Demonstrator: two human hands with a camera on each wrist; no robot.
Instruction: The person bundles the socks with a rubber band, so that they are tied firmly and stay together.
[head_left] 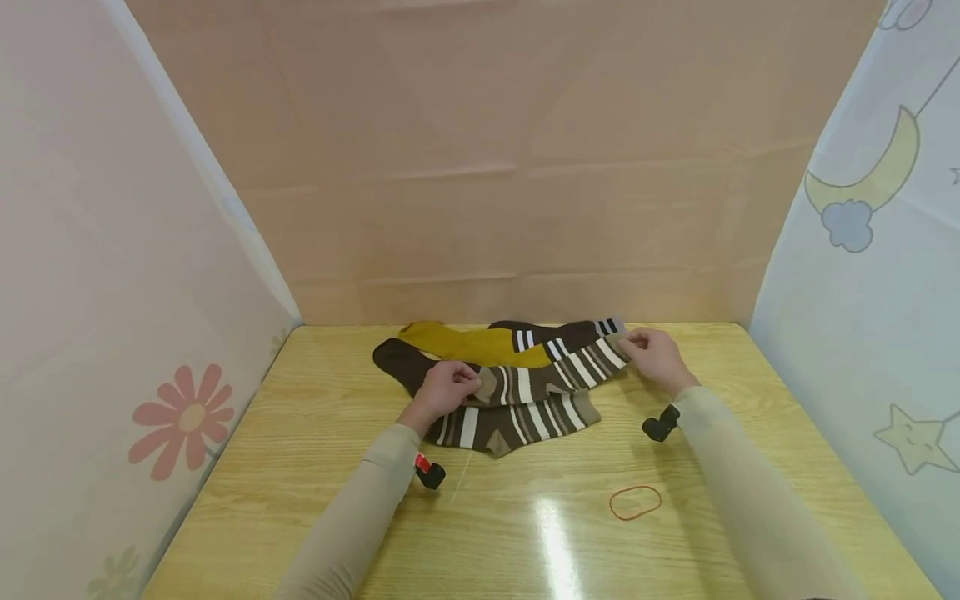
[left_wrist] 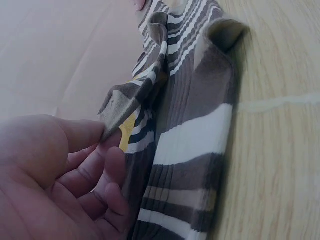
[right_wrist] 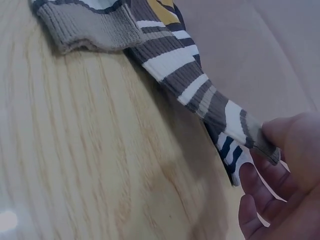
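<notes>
A brown, white and tan striped sock (head_left: 517, 383) is stretched sideways between both hands. My left hand (head_left: 444, 388) pinches its tan toe end between thumb and fingers, as the left wrist view also shows. At the other end, my right hand (head_left: 657, 358) pinches the tan cuff (right_wrist: 262, 142). Just nearer to me lies a second striped sock (head_left: 525, 425) on the table, its tan heel pointing toward me. Behind the held sock are a mustard sock (head_left: 472, 342) and dark brown socks (head_left: 577, 335), overlapping one another and partly hidden. A dark toe (head_left: 393, 357) sticks out at left.
A red rubber band (head_left: 636, 503) lies on the wooden table (head_left: 315, 500) at the front right. Pinkish paper (head_left: 480, 208) rises along the table's back edge. Patterned panels (head_left: 187, 333) close in both sides. Small black wrist devices (head_left: 660, 423) hang by the sleeves.
</notes>
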